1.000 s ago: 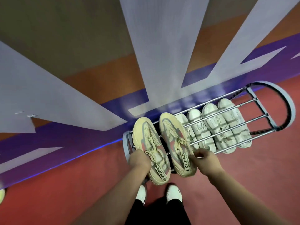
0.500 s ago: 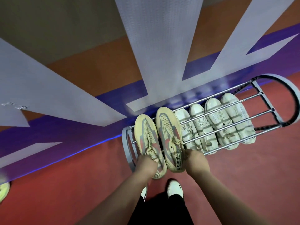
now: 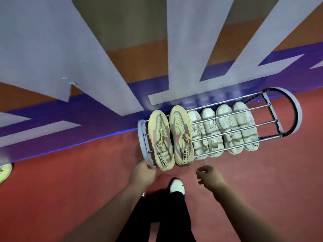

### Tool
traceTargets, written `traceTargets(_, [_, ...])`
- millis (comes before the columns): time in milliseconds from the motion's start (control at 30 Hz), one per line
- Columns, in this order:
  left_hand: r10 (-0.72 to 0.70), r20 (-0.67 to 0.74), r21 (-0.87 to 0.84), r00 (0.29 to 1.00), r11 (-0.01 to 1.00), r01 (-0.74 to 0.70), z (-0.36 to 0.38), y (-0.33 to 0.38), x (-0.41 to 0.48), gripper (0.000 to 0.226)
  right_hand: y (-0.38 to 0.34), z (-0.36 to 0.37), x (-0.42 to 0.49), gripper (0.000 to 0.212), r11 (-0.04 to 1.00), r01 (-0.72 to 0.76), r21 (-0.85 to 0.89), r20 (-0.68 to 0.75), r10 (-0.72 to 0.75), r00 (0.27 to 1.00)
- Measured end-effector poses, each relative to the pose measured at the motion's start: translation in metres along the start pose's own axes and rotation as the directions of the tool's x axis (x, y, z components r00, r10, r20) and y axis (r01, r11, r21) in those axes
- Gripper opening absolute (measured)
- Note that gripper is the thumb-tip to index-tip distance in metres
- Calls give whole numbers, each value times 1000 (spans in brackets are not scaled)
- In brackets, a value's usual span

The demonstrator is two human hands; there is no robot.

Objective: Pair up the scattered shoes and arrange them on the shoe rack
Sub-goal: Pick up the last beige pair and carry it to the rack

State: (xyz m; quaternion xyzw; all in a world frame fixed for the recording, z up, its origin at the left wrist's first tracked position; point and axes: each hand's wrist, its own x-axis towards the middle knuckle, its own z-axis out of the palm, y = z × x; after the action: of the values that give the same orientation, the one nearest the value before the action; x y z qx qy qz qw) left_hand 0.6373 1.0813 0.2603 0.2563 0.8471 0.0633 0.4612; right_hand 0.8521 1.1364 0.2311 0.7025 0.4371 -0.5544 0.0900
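A metal shoe rack stands against the wall. On its top bars at the left end lies a pair of beige and grey knit sneakers, the left one and the right one, side by side with heels toward me. Under the bars, on a lower tier, sit two pairs of white sneakers. My left hand hovers just below the heel of the left beige sneaker, fingers loosely curled, holding nothing. My right hand is clear of the shoes, fingers apart and empty.
A yellow-green shoe lies on the red floor at the far left edge. My own white shoe and black trousers are directly below the rack. The wall with purple, orange and white shapes rises behind the rack.
Both hands have let go of the beige sneakers and pulled back toward me. The pair now rests on the rack's top bars.
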Motion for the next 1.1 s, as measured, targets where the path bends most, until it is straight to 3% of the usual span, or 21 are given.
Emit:
traceTargets(167, [-39, 10, -91, 999, 995, 40, -34, -47, -47, 11, 3, 16, -65, 18, 999, -23, 41, 53, 21, 998])
traceTargets(500, [-23, -182, -245, 983, 969, -22, -172, -146, -177, 21, -68, 80, -236, 10, 969, 218, -115, 85, -209, 974])
traceTargets(700, [-83, -252, -402, 964, 915, -26, -255, -292, -273, 21, -98, 199, -352, 7, 941, 313, -132, 100, -301, 948])
traceTargets(833, [-180, -304, -533, 935, 846, -11, -298, -383, -328, 22, -120, 294, -421, 15, 914, 380, -144, 235, -341, 910])
traceTargets(1100, [-276, -292, -669, 916, 743, 11, -383, -506, -370, 17, -183, 417, -486, 7, 830, 483, -278, 408, -353, 842])
